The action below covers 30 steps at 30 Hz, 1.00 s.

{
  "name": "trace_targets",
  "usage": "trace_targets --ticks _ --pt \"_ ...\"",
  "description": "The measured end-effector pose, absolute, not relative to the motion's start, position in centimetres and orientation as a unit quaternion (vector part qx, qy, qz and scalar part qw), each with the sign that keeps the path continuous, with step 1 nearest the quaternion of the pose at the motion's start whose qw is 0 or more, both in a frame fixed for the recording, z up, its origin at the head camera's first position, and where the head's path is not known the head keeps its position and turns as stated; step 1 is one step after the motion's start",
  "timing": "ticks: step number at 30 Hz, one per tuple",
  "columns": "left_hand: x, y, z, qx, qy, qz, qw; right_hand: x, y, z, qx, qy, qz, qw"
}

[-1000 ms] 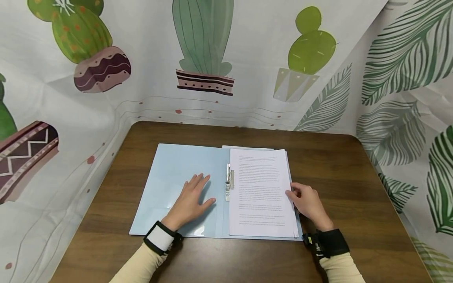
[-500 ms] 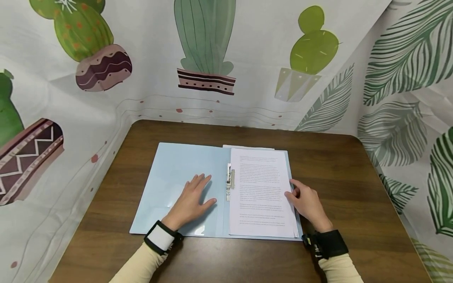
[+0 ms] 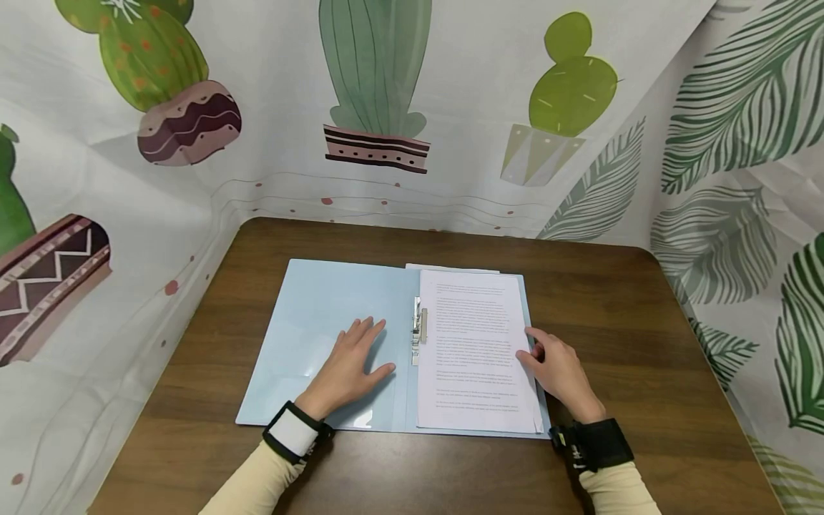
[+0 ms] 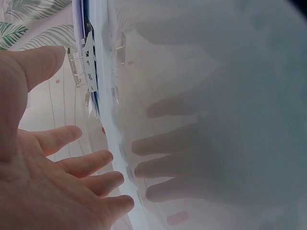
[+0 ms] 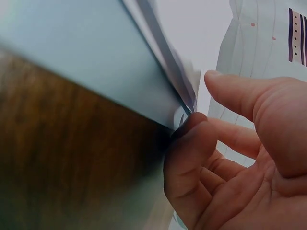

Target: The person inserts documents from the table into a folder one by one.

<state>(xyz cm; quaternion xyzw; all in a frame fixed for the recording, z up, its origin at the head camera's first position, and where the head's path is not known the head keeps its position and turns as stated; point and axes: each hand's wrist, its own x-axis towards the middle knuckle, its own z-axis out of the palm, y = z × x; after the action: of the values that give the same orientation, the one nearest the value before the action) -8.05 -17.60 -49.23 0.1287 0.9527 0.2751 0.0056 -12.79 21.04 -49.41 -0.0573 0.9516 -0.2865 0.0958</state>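
Note:
A light-blue ring binder (image 3: 322,300) lies spread flat on the wooden table. A stack of printed paper sheets (image 3: 476,350) rests on its right side, beside the metal clip (image 3: 418,332) at the spine. My left hand (image 3: 347,365), fingers spread, is over the left cover (image 4: 230,143); its reflection shows in the left wrist view. At the right edge of the stack is my right hand (image 3: 558,368). In the right wrist view, a bent finger (image 5: 189,143) touches the sheets' edge (image 5: 180,81), while the thumb (image 5: 235,91) stands apart from that finger above the page.
The brown wooden table (image 3: 618,307) extends around the binder. Behind it hangs a white cloth (image 3: 270,107) printed with cacti and leaves. A white sheet edge (image 3: 450,268) sticks out at the binder's top. Black bands (image 3: 605,443) circle both wrists.
The right hand's thumb has shifted slightly left over the page, with the index finger a little higher. My left hand keeps its place. The sheets look unchanged.

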Motion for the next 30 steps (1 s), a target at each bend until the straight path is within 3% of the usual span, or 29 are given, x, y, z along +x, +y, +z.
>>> trace_targets --ticks 13,30 --pt "-7.8 -17.6 -49.2 0.127 0.953 0.274 0.009 -14.9 21.8 -47.0 -0.1 0.959 -0.253 0.084" --pt "-7.9 -17.6 -49.3 0.124 0.956 0.265 0.02 -23.7 19.3 -44.5 -0.16 0.959 -0.23 0.049"
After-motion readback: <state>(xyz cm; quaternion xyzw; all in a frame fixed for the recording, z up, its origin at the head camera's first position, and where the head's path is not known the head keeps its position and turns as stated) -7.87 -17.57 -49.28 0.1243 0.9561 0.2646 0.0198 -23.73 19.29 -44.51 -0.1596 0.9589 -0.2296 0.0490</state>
